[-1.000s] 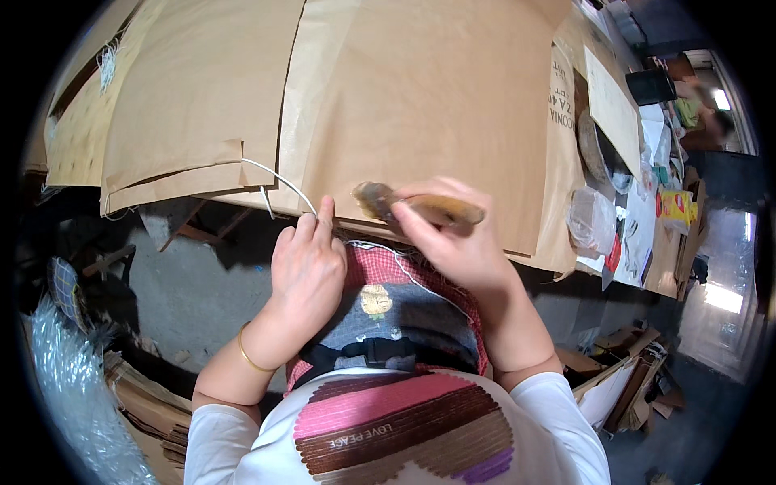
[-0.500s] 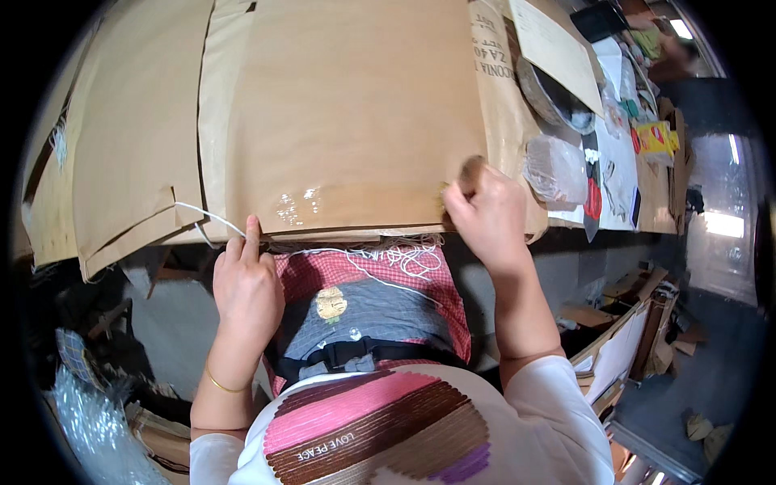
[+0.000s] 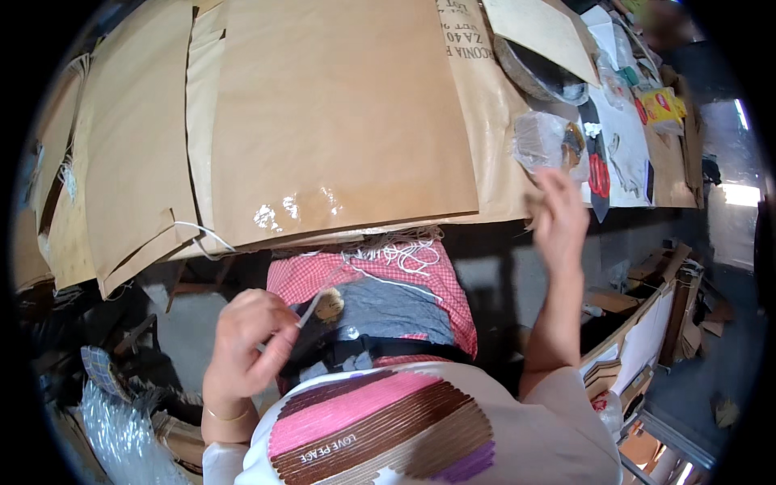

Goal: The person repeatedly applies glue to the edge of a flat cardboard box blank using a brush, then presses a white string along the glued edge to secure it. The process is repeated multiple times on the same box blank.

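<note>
A sheet of brown kraft paper (image 3: pixel 339 113) lies flat on the worktable, with a shiny wet-looking patch near its front edge. My left hand (image 3: pixel 249 343) is above my lap, thumb and fingers pinched on a white string (image 3: pixel 311 307) that runs towards a loose bundle of white strings (image 3: pixel 408 252) on my lap. To the right, my right hand (image 3: pixel 559 214) is raised just in front of a clear plastic bag (image 3: pixel 537 141), fingers apart and holding nothing. A small brown object (image 3: pixel 573 141), its kind unclear, rests on the bag's right side.
Red-handled scissors (image 3: pixel 598 174) lie right of the bag, beside a white sheet and a yellow packet (image 3: pixel 663 109). A round basin (image 3: pixel 533 73) stands behind, partly covered by a board (image 3: pixel 546 32). Another brown panel (image 3: pixel 137 137) lies left, with white string at its corner.
My right hand has moved right from the paper's front corner and let go of the brown object. My left hand has left the table edge and come down towards me with a string.
</note>
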The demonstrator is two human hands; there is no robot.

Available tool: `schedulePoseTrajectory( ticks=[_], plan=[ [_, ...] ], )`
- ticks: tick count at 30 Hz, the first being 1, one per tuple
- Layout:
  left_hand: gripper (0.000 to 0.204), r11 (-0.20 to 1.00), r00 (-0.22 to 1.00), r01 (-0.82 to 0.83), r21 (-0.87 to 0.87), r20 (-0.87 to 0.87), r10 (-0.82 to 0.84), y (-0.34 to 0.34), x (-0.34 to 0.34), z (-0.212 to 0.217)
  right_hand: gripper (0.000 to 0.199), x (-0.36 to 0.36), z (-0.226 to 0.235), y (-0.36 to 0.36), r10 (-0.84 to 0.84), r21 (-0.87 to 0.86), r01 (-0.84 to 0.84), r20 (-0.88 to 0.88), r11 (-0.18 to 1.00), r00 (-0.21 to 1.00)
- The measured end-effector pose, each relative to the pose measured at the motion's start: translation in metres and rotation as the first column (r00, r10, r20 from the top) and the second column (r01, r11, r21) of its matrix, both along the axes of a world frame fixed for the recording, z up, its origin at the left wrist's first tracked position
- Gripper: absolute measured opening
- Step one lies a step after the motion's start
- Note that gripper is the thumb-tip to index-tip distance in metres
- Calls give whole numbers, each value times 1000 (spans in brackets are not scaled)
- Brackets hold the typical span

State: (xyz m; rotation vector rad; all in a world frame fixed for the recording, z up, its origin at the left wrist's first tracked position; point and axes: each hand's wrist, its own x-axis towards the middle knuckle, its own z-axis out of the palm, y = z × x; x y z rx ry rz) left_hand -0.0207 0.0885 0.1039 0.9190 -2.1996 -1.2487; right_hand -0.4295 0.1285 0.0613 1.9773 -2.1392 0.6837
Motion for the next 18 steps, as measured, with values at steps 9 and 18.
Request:
schedulePoseTrajectory(
  ticks=[9, 18],
  plan=[
    [17, 927, 707, -372, 43, -634, 314, 11, 58, 37, 11, 148, -11, 13, 411, -164, -857, 910, 489, 60],
    [16, 791, 593, -591, 158, -578, 560, -27, 178, 8, 12, 67, 49, 13, 463, -44, -619, 705, 784, 536]
  ],
)
